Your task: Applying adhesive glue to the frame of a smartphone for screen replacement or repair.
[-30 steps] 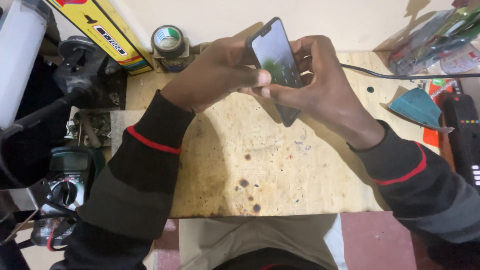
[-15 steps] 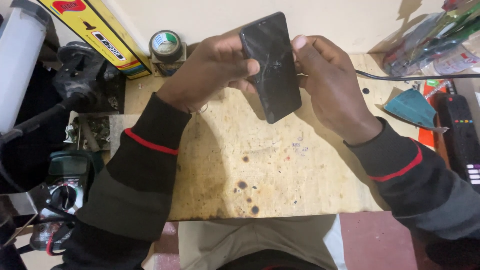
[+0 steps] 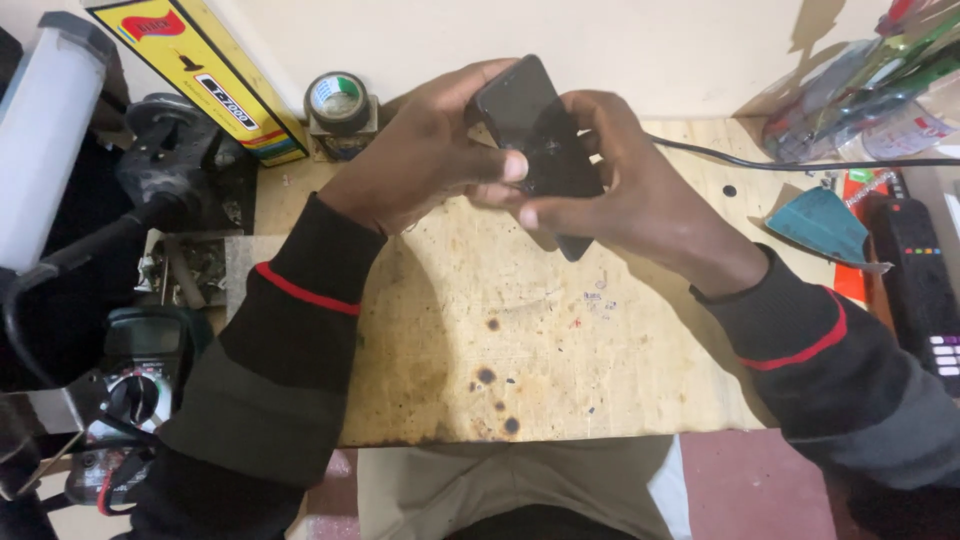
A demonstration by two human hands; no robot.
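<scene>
Grip of both the left hand [image 3: 415,165] and right hand [image 3: 640,200] clasps a dark phone [image 3: 535,135] above the tabletop's [image 3: 560,340] far edge, seemingly mid-inspection.

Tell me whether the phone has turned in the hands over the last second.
Yes. The phone has turned its dark back up and now sits slightly nearer the tape roll, held by the left hand and right hand.

The flat black phone [image 3: 540,140] shows a glossy glass face, smooth and faintly reflective. Beneath it, the pale plywood surface [image 3: 560,330] looks matt and rough, stained and scorched in dark spots. The black, red-striped sleeves [image 3: 280,360] are soft knitted cloth.
</scene>
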